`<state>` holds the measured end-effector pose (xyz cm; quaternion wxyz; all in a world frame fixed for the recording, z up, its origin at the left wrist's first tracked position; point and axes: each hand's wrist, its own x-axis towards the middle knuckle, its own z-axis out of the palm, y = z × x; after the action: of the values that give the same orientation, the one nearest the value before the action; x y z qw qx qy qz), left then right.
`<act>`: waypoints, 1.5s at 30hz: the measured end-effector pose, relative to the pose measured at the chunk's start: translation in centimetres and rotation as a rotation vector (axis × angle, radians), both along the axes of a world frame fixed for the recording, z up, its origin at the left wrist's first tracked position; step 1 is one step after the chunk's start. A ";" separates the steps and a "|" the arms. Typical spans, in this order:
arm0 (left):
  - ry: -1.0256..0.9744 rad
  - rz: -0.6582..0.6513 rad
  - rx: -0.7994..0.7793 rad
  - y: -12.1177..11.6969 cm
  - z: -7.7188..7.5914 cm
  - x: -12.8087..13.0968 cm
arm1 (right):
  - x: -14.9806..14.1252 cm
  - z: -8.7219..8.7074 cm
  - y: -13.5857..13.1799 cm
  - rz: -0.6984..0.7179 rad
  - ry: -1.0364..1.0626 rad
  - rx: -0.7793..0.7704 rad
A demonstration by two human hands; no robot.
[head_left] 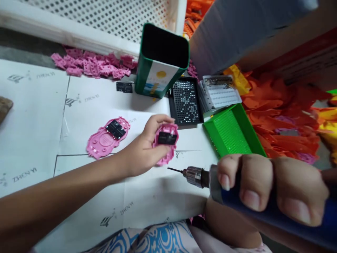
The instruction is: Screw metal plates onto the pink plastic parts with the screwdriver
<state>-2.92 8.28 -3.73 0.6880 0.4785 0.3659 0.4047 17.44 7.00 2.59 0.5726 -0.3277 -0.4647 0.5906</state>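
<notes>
A white, letter-printed sheet-covered surface (34, 137) carries the work, and a white perforated plastic crate (52, 31) stands beyond its far edge. The right hand (271, 186), at the surface's near right corner, has its fingers wrapped around a blue, cylindrical powered screwdriver (271, 215). The driver's long axis runs across, its thin bit aimed at the left edge and just clear of what the left hand (150, 147) holds.

That hand's thumb and fingers clamp a pink, scalloped-edge plastic shell (165, 160) over the surface, towards its right edge, with the shell's long axis running from near edge to far. It should be light, stiff and rather slippery; the outer rim looks the safest grip, clear of its small black rectangular block (167, 138), which may be more fragile.
</notes>
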 end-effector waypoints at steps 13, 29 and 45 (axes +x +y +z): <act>0.401 -0.186 0.207 0.6 1.4 0.2 | -0.1 -0.1 0.6 -0.145 0.118 0.238; 0.444 -0.161 0.237 0.5 1.8 0.2 | 1.0 -1.2 1.2 0.049 0.176 0.155; 0.462 -0.168 0.282 0.6 1.9 0.4 | 0.4 -0.9 0.9 -0.005 0.172 0.112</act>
<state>-2.54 8.92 -1.82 0.5441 0.6778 0.4122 0.2732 17.81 7.91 1.72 0.6291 -0.2443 -0.4452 0.5884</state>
